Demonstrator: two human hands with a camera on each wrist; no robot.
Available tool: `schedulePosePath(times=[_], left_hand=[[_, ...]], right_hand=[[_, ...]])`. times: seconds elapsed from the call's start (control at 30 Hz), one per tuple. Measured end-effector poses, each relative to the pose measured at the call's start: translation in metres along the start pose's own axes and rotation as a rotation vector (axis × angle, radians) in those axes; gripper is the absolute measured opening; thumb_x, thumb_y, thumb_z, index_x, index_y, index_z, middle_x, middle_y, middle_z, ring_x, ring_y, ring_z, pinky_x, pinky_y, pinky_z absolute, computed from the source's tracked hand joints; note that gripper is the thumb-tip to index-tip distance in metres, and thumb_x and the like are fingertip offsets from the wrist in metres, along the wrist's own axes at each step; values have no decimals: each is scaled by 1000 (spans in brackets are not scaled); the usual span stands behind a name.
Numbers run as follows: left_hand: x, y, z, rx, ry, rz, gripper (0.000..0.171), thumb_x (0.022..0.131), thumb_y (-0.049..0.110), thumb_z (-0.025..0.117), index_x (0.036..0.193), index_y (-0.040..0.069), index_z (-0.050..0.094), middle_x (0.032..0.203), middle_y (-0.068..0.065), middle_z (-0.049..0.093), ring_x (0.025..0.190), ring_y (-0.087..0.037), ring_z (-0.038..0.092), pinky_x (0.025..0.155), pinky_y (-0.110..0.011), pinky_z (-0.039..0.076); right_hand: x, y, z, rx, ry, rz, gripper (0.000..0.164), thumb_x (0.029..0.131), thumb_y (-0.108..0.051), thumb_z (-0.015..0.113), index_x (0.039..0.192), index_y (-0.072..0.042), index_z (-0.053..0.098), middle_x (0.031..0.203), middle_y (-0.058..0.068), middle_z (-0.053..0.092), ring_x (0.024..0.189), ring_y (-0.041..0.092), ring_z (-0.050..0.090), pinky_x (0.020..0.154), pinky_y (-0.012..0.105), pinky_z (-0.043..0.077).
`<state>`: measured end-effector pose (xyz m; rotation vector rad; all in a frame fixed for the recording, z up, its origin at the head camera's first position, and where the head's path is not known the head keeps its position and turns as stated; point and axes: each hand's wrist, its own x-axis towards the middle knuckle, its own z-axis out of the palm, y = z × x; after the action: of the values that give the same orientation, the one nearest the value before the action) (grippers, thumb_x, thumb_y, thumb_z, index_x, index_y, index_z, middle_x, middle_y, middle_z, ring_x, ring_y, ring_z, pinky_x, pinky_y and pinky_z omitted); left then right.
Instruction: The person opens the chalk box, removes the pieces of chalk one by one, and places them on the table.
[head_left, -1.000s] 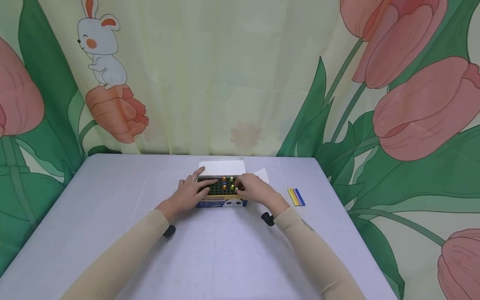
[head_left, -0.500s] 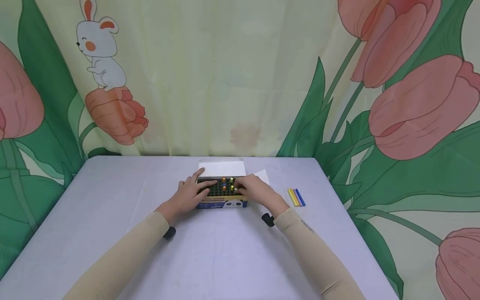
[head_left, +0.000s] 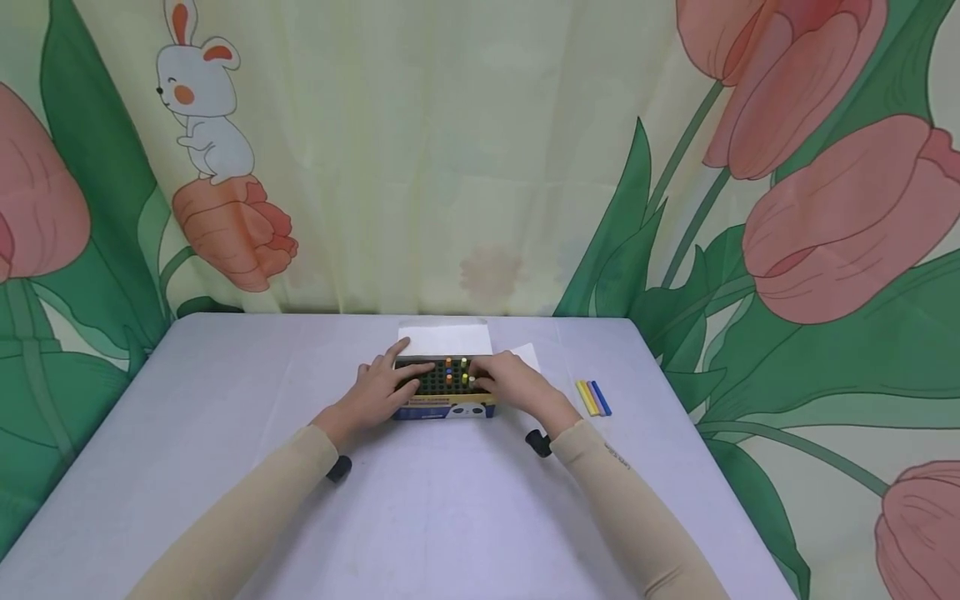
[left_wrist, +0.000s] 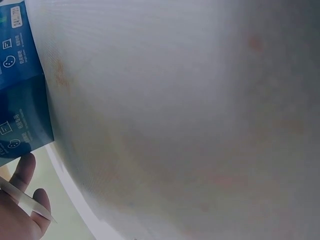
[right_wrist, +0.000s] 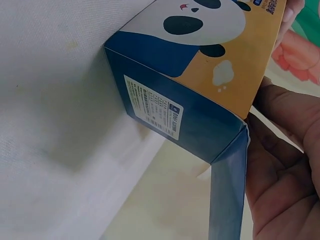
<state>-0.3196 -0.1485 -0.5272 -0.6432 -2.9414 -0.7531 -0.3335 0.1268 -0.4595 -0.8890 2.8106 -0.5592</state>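
A blue-and-yellow panda-print box (head_left: 442, 410) stands upright on the table with its top flap folded back. Inside its mouth is a black grid holder (head_left: 431, 385), where several coloured markers (head_left: 448, 378) stand in holes. My left hand (head_left: 371, 393) lies spread over the left end of the box, index finger and thumb reaching across the grid. At the right end, my right hand (head_left: 512, 381) pinches a pale-ended marker (head_left: 471, 382) low in the holder. The right wrist view shows its thumb and curled fingers (right_wrist: 282, 107) at the box's top edge; the marker is hidden there.
Several loose markers (head_left: 592, 398), yellow and blue among them, lie side by side on the table right of the box. The white inner flap (head_left: 446, 338) rises behind the grid, and a white side flap (head_left: 527, 354) sticks out to the right.
The view shifts slightly with the head. Both hands stay at the box in nearly the same pose, the right fingers still at the pale-ended marker.
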Motion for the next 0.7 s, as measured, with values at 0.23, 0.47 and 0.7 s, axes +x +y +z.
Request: schedulePosePath(times=[0.23, 0.47, 0.7], left_hand=[[0, 2, 0, -10, 10, -4, 43, 110, 45, 40, 150, 39, 55, 174, -9, 11, 135, -45, 47, 97, -64, 31], [-1, 2, 2, -3, 6, -2, 43, 110, 47, 40, 150, 39, 55, 174, -9, 11, 138, -47, 45, 99, -67, 30], [0, 2, 1, -12, 13, -11, 43, 110, 46, 40, 149, 39, 56, 174, -9, 11, 139, -47, 44, 101, -67, 29]], right_hand=[[-1, 1, 0, 8, 8, -8, 9, 102, -18, 67, 110, -14, 71, 101, 1, 76, 84, 8, 67, 76, 30, 55], [-2, 1, 1, 33, 16, -6, 13, 104, -18, 64, 115, -13, 69, 106, 5, 77, 88, 11, 70, 77, 32, 57], [-2, 2, 1, 19, 35, -27, 13, 104, -20, 65, 115, -14, 68, 106, 4, 77, 88, 11, 71, 77, 30, 56]])
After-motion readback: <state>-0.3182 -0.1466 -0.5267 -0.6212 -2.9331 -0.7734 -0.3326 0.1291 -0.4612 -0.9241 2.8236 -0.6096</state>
